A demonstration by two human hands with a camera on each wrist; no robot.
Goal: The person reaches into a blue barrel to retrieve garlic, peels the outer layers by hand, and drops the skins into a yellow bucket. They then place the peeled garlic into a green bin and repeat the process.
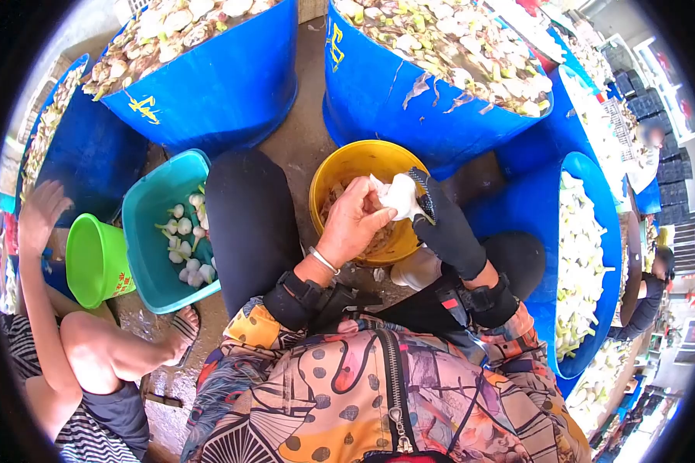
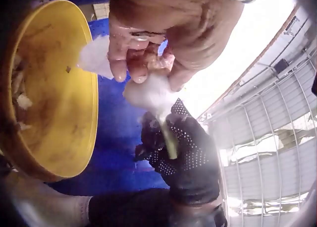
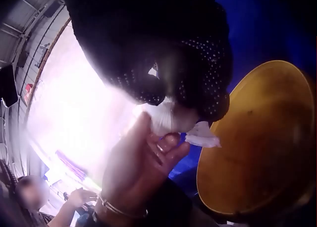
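Note:
A white garlic bulb (image 1: 401,196) with a short green stem is between both hands, above the yellow bucket (image 1: 328,168). The bare left hand (image 1: 352,219) pinches the bulb's root side and a loose piece of white skin, which hangs from its fingers in the left wrist view (image 2: 97,57). My right hand (image 1: 445,228), in a black glove with white dots, grips the stem end; the green stem (image 2: 169,139) shows against the glove in the left wrist view. Peeled scraps (image 1: 378,241) lie inside the bucket. The right wrist view is partly dark and overexposed.
Large blue tubs (image 1: 208,96) full of garlic and scraps stand ahead. A blue tub of bulbs (image 1: 581,262) is at the right. To the left are a teal basin (image 1: 148,202) with several bulbs, a green bucket (image 1: 87,261) and a seated person (image 1: 100,347).

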